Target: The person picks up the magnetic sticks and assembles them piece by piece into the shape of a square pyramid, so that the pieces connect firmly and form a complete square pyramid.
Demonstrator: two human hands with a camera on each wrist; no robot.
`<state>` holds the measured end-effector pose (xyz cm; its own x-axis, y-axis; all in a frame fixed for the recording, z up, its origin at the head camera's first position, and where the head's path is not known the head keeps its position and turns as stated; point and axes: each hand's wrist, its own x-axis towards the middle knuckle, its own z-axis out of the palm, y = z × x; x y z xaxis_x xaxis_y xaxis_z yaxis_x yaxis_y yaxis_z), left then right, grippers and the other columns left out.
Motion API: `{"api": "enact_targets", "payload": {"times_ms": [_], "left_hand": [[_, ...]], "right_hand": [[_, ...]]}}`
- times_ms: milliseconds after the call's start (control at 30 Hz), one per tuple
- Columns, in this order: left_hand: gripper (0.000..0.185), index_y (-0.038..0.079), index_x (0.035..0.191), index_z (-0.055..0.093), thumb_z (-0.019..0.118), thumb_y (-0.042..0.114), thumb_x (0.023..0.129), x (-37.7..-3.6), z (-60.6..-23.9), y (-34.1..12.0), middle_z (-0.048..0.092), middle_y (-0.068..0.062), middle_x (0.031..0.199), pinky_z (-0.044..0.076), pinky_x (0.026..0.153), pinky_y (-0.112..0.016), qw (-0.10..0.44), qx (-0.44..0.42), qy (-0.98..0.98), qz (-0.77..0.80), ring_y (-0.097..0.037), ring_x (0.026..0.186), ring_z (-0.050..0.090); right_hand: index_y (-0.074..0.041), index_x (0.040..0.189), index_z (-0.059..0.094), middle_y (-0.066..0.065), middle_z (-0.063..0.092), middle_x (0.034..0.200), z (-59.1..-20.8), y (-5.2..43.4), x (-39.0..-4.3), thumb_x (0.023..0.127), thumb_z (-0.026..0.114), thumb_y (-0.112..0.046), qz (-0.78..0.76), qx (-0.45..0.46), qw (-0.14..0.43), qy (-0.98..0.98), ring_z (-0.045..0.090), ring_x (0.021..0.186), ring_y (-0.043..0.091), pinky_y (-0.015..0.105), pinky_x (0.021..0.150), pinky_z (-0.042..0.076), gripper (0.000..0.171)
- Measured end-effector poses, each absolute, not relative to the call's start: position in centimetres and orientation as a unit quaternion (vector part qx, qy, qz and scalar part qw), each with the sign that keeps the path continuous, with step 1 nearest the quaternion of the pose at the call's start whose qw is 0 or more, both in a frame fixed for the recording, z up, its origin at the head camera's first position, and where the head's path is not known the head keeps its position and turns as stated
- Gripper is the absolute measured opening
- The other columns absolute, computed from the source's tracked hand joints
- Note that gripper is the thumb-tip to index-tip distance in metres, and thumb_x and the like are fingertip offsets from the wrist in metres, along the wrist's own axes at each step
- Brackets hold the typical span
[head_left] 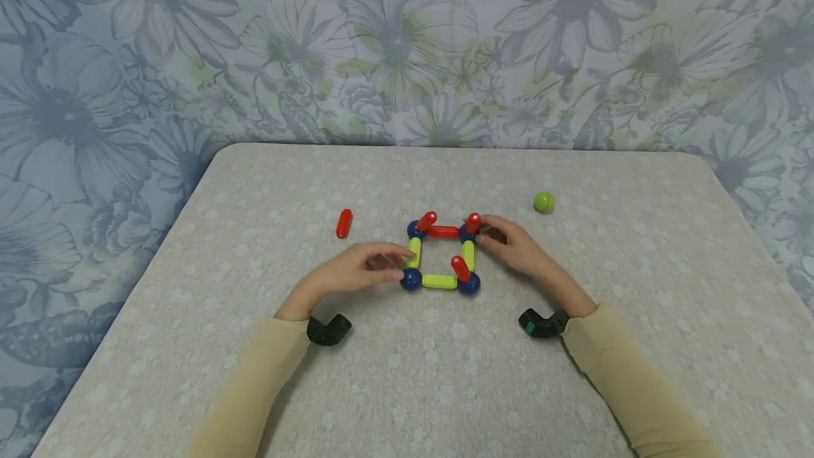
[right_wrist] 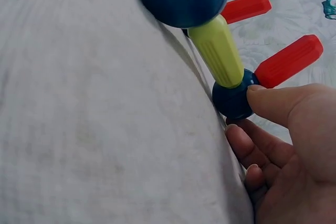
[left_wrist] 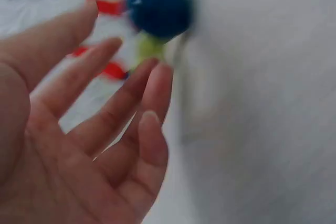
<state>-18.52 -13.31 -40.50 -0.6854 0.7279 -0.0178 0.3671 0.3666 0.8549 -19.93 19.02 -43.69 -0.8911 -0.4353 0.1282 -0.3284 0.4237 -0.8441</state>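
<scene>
Loose red rod: lies alone on the table, left of the frame.
Left hand: fingers straight and spread, holding nothing, tips just beside the near-left blue ball (blurred in the wrist view).
Square frame: mid-table; blue balls at corners, yellow-green and red rods between, three red rods standing up.
Right hand: thumb presses the far-right blue ball, fingers curled beneath.
Green ball: apart, far right.
</scene>
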Motion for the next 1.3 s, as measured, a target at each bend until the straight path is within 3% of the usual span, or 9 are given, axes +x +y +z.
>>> {"api": "enact_targets", "payload": {"times_ms": [100, 233, 400, 600, 700, 833, 1067, 1300], "left_hand": [[0.034, 0.003, 0.125, 0.057, 0.06, 0.017, 0.093, -20.0, -39.4, -14.8, 0.06, -0.013, 0.112, 0.046, 0.081, -0.041, 0.151, 0.286, 0.817, 0.477, -0.023, 0.098, 0.056], [0.036, 0.005, 0.126, 0.056, 0.061, 0.019, 0.093, -21.9, -39.1, -17.0, 0.056, -0.015, 0.117, 0.042, 0.084, -0.046, 0.068, 0.14, 0.84, 0.519, -0.029, 0.104, 0.051], [0.049, 0.006, 0.134, 0.048, 0.064, 0.023, 0.091, -23.1, -40.4, -18.6, 0.049, -0.016, 0.122, 0.039, 0.084, -0.042, 0.078, 0.016, 0.867, 0.493, -0.03, 0.108, 0.045], [0.042, 0.004, 0.123, 0.059, 0.067, 0.026, 0.088, -23.3, -41.3, -18.2, 0.056, -0.013, 0.095, 0.043, 0.064, -0.032, 0.079, 0.008, 0.904, 0.421, -0.024, 0.077, 0.052], [0.036, 0.004, 0.114, 0.064, 0.067, 0.028, 0.088, -23.2, -41.3, -17.7, 0.057, -0.011, 0.086, 0.043, 0.059, -0.031, 0.074, 0.009, 0.918, 0.39, -0.021, 0.066, 0.054], [0.034, 0.003, 0.109, 0.065, 0.068, 0.029, 0.087, -23.2, -41.2, -17.2, 0.057, -0.01, 0.082, 0.041, 0.058, -0.031, 0.065, 0.021, 0.933, 0.352, -0.021, 0.065, 0.053], [0.03, 0.002, 0.102, 0.066, 0.071, 0.025, 0.084, -23.0, -41.3, -16.8, 0.055, -0.008, 0.073, 0.037, 0.057, -0.032, 0.048, 0.051, 0.94, 0.335, -0.021, 0.063, 0.046], [0.03, 0.002, 0.108, 0.067, 0.07, 0.022, 0.085, -23.0, -42.0, -16.6, 0.063, -0.008, 0.083, 0.044, 0.059, -0.028, 0.058, 0.059, 0.906, 0.414, -0.019, 0.068, 0.054]], "right_hand": [[-0.001, 0.126, 0.055, 0.014, 0.057, 0.118, -43.7, 19.1, -19.9, 0.094, 0.057, -0.007, -0.493, -0.225, 0.051, 0.839, 0.055, 0.099, 0.027, 0.04, 0.085, 0.041, 0.033], [-0.001, 0.126, 0.055, 0.013, 0.057, 0.117, -43.8, 19.1, -19.9, 0.094, 0.057, -0.007, -0.495, -0.217, 0.053, 0.84, 0.055, 0.098, 0.026, 0.039, 0.083, 0.041, 0.033], [0.001, 0.126, 0.055, 0.014, 0.058, 0.114, -44.0, 18.9, -19.8, 0.094, 0.057, -0.005, -0.493, -0.212, 0.054, 0.842, 0.054, 0.094, 0.026, 0.037, 0.08, 0.041, 0.033], [0.009, 0.123, 0.053, 0.021, 0.057, 0.11, -41.7, 18.1, -18.5, 0.093, 0.055, 0.002, -0.494, -0.204, 0.051, 0.844, 0.052, 0.091, 0.033, 0.039, 0.077, 0.04, 0.031], [0.006, 0.123, 0.054, 0.018, 0.058, 0.111, -41.9, 18.3, -18.6, 0.093, 0.056, -0.001, -0.49, -0.203, 0.049, 0.846, 0.053, 0.092, 0.029, 0.037, 0.078, 0.041, 0.031], [-0.001, 0.124, 0.056, 0.012, 0.059, 0.112, -43.9, 19.1, -19.6, 0.093, 0.058, -0.008, -0.489, -0.211, 0.037, 0.845, 0.053, 0.092, 0.024, 0.036, 0.079, 0.042, 0.032], [0.0, 0.124, 0.056, 0.013, 0.059, 0.11, -43.7, 19.2, -19.5, 0.093, 0.058, -0.007, -0.488, -0.211, 0.032, 0.846, 0.053, 0.09, 0.024, 0.035, 0.076, 0.041, 0.031], [0.008, 0.122, 0.054, 0.02, 0.057, 0.11, -41.7, 18.3, -18.5, 0.093, 0.056, 0.001, -0.488, -0.211, 0.041, 0.846, 0.052, 0.09, 0.031, 0.038, 0.077, 0.041, 0.03]]}}
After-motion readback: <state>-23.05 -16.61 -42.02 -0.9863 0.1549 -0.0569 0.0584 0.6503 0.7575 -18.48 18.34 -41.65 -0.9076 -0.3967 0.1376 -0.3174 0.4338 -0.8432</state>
